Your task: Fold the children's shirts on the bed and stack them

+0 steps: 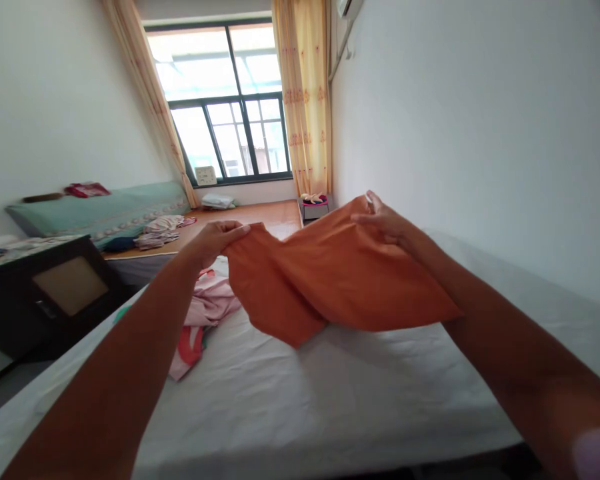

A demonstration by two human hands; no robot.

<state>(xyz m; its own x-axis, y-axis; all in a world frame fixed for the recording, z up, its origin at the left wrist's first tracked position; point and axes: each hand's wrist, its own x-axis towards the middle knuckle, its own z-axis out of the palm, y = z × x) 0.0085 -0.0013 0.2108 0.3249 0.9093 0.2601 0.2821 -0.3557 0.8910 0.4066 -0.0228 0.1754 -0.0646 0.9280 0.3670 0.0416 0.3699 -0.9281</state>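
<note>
Left hand (216, 241) pinches orange cloth (350, 287) by its far edge, right hand (389, 223) likewise; it sags above the bed (260, 413) (pink clothes (213, 301) lie near the bed's left edge). Risk: a loose pinch could drop one side, creasing it.

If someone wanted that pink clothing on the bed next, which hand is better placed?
Likely the left hand: the pink clothing lies on that side of the bed, while the right hand is farther off. Both hold the orange cloth, so the left might need to let go first.
</note>
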